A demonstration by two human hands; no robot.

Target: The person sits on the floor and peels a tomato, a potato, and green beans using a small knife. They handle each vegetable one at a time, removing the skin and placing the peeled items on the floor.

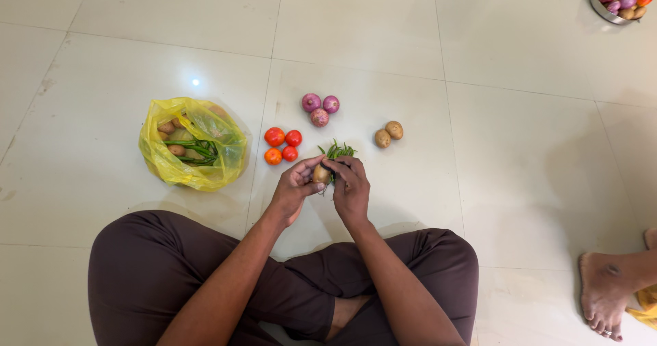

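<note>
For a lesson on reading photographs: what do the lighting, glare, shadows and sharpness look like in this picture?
Head view: even, soft indoor light; a small bright glare spot on the glossy floor tiles; faint shadows under the hands and around the yellow bag; a wider dim shadow at right; the left hand, right hand and vegetables are sharp; slight wide-angle stretch at the edges.

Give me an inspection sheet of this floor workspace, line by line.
Surface: pale tiled floor.
Job's things: potato held between left hand and right hand, over green beans.
Clutter: four tomatoes, three onions, two potatoes, yellow bag of vegetables.
Grippers: both hands closed on the potato.
Cables: nothing seen.
Surroundings: vegetable bowl, another person's foot.
</note>
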